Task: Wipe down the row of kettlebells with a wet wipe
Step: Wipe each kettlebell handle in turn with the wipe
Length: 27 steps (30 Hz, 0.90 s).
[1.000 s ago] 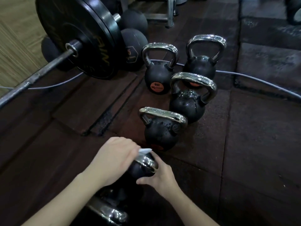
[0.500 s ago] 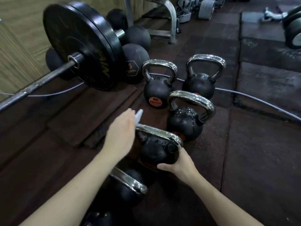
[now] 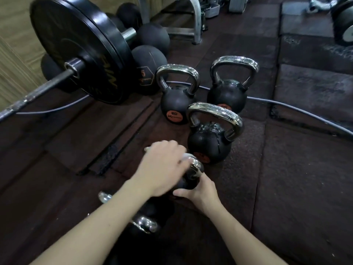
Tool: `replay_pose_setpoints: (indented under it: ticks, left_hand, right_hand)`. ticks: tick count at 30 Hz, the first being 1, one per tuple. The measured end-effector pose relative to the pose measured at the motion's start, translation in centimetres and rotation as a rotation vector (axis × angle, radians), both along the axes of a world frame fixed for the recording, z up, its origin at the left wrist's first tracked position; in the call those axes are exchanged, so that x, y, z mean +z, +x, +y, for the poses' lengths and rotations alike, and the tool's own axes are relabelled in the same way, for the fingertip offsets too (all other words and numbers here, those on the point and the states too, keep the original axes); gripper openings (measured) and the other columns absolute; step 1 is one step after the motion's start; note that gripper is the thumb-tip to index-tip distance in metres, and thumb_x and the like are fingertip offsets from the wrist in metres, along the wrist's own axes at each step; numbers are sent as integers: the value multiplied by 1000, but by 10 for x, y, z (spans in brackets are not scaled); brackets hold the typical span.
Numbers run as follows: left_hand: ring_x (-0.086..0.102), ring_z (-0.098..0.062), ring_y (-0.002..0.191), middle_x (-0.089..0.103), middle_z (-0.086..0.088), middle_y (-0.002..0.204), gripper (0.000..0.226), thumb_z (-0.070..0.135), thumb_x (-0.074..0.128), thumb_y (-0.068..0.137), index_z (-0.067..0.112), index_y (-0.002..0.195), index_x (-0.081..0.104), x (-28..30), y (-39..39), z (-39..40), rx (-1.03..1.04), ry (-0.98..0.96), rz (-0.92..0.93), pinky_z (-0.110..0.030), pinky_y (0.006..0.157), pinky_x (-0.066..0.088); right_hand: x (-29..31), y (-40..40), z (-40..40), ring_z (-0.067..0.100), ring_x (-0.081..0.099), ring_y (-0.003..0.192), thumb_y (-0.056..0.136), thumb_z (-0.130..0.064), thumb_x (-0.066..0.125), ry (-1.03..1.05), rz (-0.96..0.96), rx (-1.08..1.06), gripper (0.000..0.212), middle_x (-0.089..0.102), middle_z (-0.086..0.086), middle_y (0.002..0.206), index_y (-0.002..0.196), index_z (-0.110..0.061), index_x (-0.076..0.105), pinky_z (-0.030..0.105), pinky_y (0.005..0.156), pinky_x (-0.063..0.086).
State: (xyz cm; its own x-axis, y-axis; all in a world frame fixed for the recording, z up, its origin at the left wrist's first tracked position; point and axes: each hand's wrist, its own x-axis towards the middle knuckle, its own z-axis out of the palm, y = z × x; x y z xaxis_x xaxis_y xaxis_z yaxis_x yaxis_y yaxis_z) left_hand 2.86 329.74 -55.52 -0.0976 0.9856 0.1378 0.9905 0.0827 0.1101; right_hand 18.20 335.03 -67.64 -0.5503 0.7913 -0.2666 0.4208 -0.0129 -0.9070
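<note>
Left hand [image 3: 162, 165] curled over the chrome handle [image 3: 194, 167] of a black kettlebell [image 3: 188, 180], gripping a white wet wipe [image 3: 186, 155] pressed against the metal — only small bits of wipe visible past the fingers. Right hand [image 3: 198, 192] cupped around that kettlebell's body, just below and beside the left hand. Beyond the hands, three more kettlebells on the dark rubber floor [image 3: 296, 178]: nearest one [image 3: 210, 142] just ahead, two farther [image 3: 177, 100] [image 3: 229, 92]. Under the left forearm, another kettlebell [image 3: 147, 222] — mostly hidden. Barbell plate [image 3: 82, 48] far left of the hands.
</note>
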Motion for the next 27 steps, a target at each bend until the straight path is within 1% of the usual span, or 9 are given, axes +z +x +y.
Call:
replay_pose_setpoints:
  ticks: [2,5,10,12,15,18,22,25,27]
  left_hand:
    - [61,-32,92,61,-2,94,43,52,24,101,28,101,59,-3,-35,-10,230,-43,-205,-47,79,51]
    - [63,-32,100,63,-1,88,43,56,24,105,35,102,61,-18,-58,-26,390,11,-560,-43,86,47]
    - [55,-20,99,60,6,97,54,57,24,104,23,101,65,-1,-16,-17,216,-4,-210,-40,96,42]
    - [53,-18,96,59,7,94,52,58,24,101,27,99,65,10,13,-5,84,-104,-31,-36,96,39]
    - [51,-17,87,57,8,88,61,65,17,100,25,93,62,13,38,14,-38,-169,40,-36,90,41]
    - [61,-22,87,64,6,84,54,60,13,102,31,82,54,16,22,23,-60,-185,34,-44,84,46]
    - [66,-32,89,70,-2,91,36,42,25,106,27,98,56,11,-29,11,-14,-172,90,-48,79,51]
    - [67,-25,96,75,-4,94,49,43,29,109,26,98,73,13,-51,2,290,-138,-464,-40,91,48]
    - [66,-22,101,75,-1,100,50,48,25,109,28,105,71,14,-51,1,344,-170,-477,-38,95,46]
  right_hand:
    - [-8,0,2,-33,51,94,56,-32,102,-23,13,2,88,64,-31,104,133,-37,60,-8,76,37]
    - [-9,1,-1,-21,53,104,55,-39,102,-27,32,-7,101,66,-26,117,144,-35,54,-6,82,40]
    - [-1,-1,2,-3,64,113,48,-38,102,-50,-44,-16,103,72,-20,116,141,-35,57,20,102,51]
    - [7,0,2,2,66,111,59,-35,100,-36,-80,13,91,69,-23,106,140,-32,58,11,89,48]
    - [10,2,4,-1,71,101,91,-12,79,-25,-77,56,58,62,-18,99,143,-4,55,3,72,49]
    - [2,-1,3,-8,62,112,62,-32,101,-79,-42,13,102,68,-16,123,150,-23,51,13,101,48]
    - [-2,1,1,-22,58,99,49,-41,103,-98,-11,-20,109,70,-23,120,145,-37,53,-4,85,40]
    - [-3,3,0,-30,53,104,47,-43,102,-67,0,-38,108,71,-25,116,144,-41,54,-6,85,40]
    - [-5,3,-1,-25,55,108,47,-43,102,-63,-7,-61,107,72,-24,117,143,-41,55,-1,92,44]
